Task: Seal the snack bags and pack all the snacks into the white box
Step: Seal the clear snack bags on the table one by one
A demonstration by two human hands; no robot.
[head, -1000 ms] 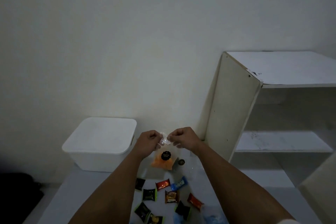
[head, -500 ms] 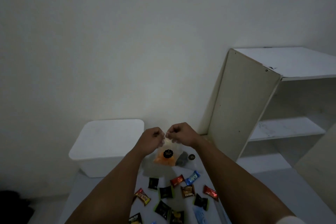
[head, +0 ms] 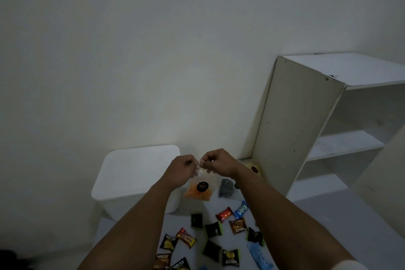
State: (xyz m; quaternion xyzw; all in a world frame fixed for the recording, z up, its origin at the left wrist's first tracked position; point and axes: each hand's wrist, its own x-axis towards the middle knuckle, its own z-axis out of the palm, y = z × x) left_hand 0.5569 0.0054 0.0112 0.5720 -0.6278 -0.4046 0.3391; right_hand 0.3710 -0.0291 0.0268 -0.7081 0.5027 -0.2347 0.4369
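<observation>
A clear snack bag (head: pixel 198 188) with orange snacks and a round black label hangs above the table. My left hand (head: pixel 182 169) and my right hand (head: pixel 217 161) both pinch its top edge, knuckles close together. The white box (head: pixel 135 173) stands at the back left with its lid on. Behind the hanging bag lie a bag of dark snacks (head: pixel 225 187) and a yellowish bag (head: pixel 252 167) with a black label, part hidden by my right forearm. Several small wrapped snacks (head: pixel 215 229) lie scattered on the table in front.
A white open shelf unit (head: pixel 306 120) stands at the right, against the wall. A red wrapper (head: pixel 224 214), a blue wrapper (head: pixel 241 210) and a light blue packet (head: pixel 259 255) lie among the scattered snacks on the white table (head: pixel 311 221).
The view has tilted and shifted, so more of the scattered snacks show. My hands have drawn closer together on the bag's top edge. The bag still hangs between them.
</observation>
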